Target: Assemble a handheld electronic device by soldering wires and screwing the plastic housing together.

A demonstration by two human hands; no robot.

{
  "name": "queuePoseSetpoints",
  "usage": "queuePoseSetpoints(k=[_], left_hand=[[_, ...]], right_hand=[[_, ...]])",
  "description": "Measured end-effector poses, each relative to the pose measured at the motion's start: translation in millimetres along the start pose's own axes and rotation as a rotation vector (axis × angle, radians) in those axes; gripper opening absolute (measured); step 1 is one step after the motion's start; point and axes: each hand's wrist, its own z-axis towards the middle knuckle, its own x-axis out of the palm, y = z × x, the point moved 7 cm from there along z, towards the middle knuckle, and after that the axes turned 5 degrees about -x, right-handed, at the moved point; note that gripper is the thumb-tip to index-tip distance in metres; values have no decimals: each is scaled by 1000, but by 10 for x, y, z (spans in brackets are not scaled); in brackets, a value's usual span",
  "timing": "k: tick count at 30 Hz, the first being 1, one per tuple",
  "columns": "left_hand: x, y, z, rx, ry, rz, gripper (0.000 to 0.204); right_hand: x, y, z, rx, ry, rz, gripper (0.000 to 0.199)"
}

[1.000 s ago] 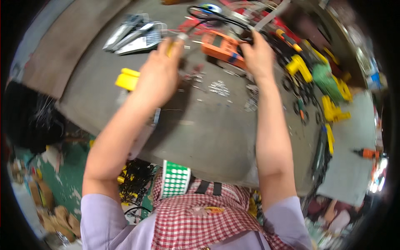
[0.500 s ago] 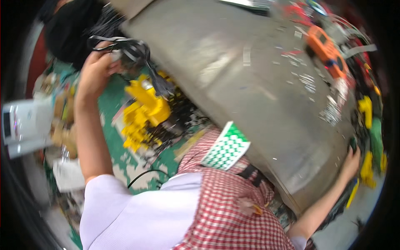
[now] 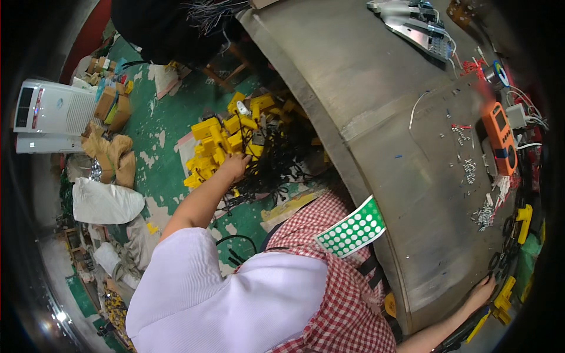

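Observation:
My left hand (image 3: 236,166) reaches down to a pile of yellow plastic housings (image 3: 213,140) on the floor left of the table. Its fingers stretch out over the pieces, touching or almost touching them; I see nothing held. Black cables (image 3: 273,167) lie tangled beside and under the housings. At the table's right edge my right hand (image 3: 482,290) is closed, its fingers curled around a black cord (image 3: 495,267), partly hidden. Close by it lie more yellow plastic pieces (image 3: 503,301).
The metal table (image 3: 376,135) carries an orange meter (image 3: 500,138), scattered small screws (image 3: 469,170) and a solder spool (image 3: 496,75). A green-and-white sticker sheet (image 3: 353,228) sticks out at its front edge. White appliance (image 3: 56,115), cartons (image 3: 112,106) and a white sack (image 3: 106,202) stand left.
My left hand has let go of the cable bundle it held up and moved down to the yellow housings. The view has shifted; my right hand stays at the table's right edge.

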Motion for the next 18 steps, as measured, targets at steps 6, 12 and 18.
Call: queuePoseSetpoints(k=[6, 12, 18], left_hand=[[-2360, -360, 909, -279, -502, -746, 17], [-2983, -500, 962, -227, -220, -437, 27], [-4279, -1278, 1336, 220, -618, -709, 19]], right_hand=[[-179, 57, -283, 60, -34, 81, 27], [-834, 740, -168, 74, -88, 388, 16], [-1422, 1998, -374, -120, -210, 581, 18]])
